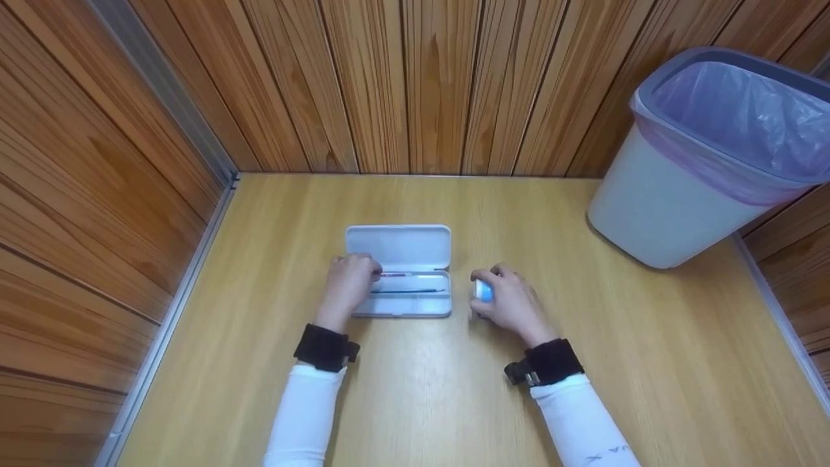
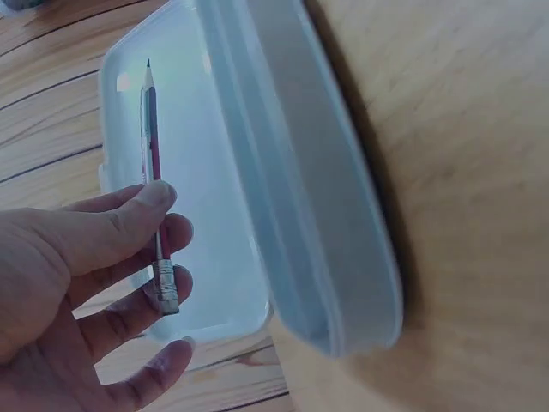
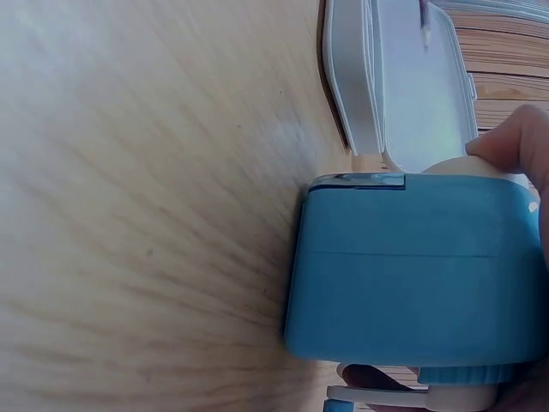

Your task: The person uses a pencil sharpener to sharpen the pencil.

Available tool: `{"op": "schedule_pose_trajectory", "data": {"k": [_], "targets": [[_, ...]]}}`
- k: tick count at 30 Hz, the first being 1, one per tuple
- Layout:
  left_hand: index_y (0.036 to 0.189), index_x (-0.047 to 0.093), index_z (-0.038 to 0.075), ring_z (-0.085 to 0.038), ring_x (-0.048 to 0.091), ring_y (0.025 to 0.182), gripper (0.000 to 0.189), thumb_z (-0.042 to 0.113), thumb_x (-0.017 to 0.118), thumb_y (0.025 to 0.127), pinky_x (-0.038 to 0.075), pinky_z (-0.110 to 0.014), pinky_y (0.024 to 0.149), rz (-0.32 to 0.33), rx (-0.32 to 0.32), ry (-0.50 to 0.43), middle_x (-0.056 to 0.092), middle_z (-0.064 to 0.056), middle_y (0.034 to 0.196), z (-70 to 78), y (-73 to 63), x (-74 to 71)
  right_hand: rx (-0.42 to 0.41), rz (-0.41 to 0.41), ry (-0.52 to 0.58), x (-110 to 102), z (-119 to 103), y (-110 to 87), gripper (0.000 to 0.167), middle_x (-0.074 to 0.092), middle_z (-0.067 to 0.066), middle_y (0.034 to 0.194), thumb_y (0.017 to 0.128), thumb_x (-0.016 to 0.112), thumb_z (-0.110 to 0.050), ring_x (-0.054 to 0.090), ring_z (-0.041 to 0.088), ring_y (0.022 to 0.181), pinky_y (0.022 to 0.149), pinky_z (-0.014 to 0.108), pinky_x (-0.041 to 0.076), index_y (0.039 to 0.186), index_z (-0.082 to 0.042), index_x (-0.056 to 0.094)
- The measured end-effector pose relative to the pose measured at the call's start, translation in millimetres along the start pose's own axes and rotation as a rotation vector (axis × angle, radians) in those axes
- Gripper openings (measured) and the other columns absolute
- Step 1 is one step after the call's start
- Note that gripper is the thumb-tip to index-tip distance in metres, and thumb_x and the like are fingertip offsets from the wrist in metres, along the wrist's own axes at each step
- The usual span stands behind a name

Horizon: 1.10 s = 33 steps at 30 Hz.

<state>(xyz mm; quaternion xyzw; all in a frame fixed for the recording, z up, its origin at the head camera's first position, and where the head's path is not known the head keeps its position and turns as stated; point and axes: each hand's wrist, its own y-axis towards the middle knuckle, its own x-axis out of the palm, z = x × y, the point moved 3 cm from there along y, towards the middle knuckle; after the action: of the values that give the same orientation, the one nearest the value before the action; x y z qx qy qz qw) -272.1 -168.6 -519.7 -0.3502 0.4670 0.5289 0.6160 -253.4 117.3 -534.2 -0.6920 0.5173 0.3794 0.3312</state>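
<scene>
My left hand (image 1: 349,285) pinches a pencil (image 2: 150,129) between thumb and fingers, over the open pencil case (image 1: 402,246). The pencil is striped red and silver, with a metal band at its end and a dark point facing away from the palm. Another pencil (image 1: 415,290) lies in the white case. To the right of the case, my right hand (image 1: 513,301) grips a blue and white pencil sharpener (image 3: 412,283). A crank handle (image 3: 390,396) shows at the sharpener's side, and its body appears to rest on the table.
A white bin (image 1: 668,194) with a purple-tinted plastic liner stands at the back right of the wooden table (image 1: 415,402). Wood-panelled walls (image 1: 434,84) border the table at the back and left.
</scene>
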Motion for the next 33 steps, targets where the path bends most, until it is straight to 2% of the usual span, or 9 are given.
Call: {"op": "schedule_pose_trajectory", "data": {"k": [8,12,16,21,26,29,33], "targets": [[0.087,0.077,0.011,-0.024,0.062,0.075,0.006,0.011,0.072,0.088,0.046,-0.043,0.073,-0.042,0.057,0.068,0.07,-0.003,0.08,18.9,6.8,20.5,-0.036,0.019,-0.01,2,-2,1.6,0.048,0.053,0.012,0.12,0.081,0.072,-0.032,0.054,0.033,0.097,0.081,0.048,0.045,0.128,-0.024,0.064],[0.088,0.076,0.009,-0.025,0.063,0.076,0.007,0.009,0.07,0.088,0.048,-0.044,0.075,-0.078,0.054,0.113,0.069,-0.005,0.081,20.7,6.6,27.2,-0.045,0.02,-0.021,2,-2,1.5,0.048,0.053,0.012,0.121,0.081,0.072,-0.031,0.054,0.033,0.095,0.079,0.048,0.044,0.127,-0.023,0.064],[0.087,0.075,0.009,-0.024,0.061,0.075,0.007,0.008,0.068,0.089,0.048,-0.044,0.075,-0.103,0.038,0.118,0.067,-0.004,0.08,19.3,6.7,31.0,-0.04,0.011,-0.014,3,-2,1.0,0.048,0.053,0.012,0.121,0.081,0.072,-0.032,0.053,0.033,0.097,0.081,0.048,0.044,0.128,-0.023,0.064],[0.087,0.075,0.01,-0.024,0.062,0.075,0.011,0.005,0.065,0.089,0.049,-0.044,0.074,-0.101,0.041,0.126,0.068,-0.004,0.081,19.3,6.8,31.4,-0.033,-0.004,-0.004,3,-1,0.5,0.048,0.052,0.013,0.124,0.082,0.072,-0.032,0.053,0.034,0.101,0.084,0.051,0.044,0.129,-0.023,0.063],[0.093,0.076,0.01,-0.024,0.062,0.077,0.009,0.011,0.067,0.092,0.048,-0.043,0.075,-0.093,0.044,0.112,0.068,-0.004,0.083,23.5,7.0,28.2,-0.024,-0.023,0.008,1,0,0.1,0.05,0.052,0.013,0.125,0.083,0.072,-0.033,0.052,0.034,0.103,0.085,0.051,0.044,0.131,-0.024,0.062],[0.095,0.076,0.009,-0.024,0.063,0.077,0.01,0.016,0.07,0.091,0.048,-0.043,0.073,-0.063,0.07,0.104,0.069,-0.004,0.083,33.0,5.4,23.2,-0.024,-0.031,0.008,-1,2,-0.3,0.05,0.052,0.012,0.125,0.084,0.072,-0.034,0.052,0.033,0.103,0.085,0.051,0.045,0.132,-0.025,0.061],[0.095,0.076,0.009,-0.024,0.063,0.074,0.011,0.019,0.071,0.09,0.049,-0.042,0.07,-0.024,0.134,0.103,0.068,-0.004,0.082,56.4,1.0,16.9,-0.027,-0.034,0.011,-3,3,-1.0,0.05,0.051,0.01,0.124,0.085,0.072,-0.036,0.052,0.032,0.104,0.085,0.051,0.045,0.132,-0.026,0.06]]}}
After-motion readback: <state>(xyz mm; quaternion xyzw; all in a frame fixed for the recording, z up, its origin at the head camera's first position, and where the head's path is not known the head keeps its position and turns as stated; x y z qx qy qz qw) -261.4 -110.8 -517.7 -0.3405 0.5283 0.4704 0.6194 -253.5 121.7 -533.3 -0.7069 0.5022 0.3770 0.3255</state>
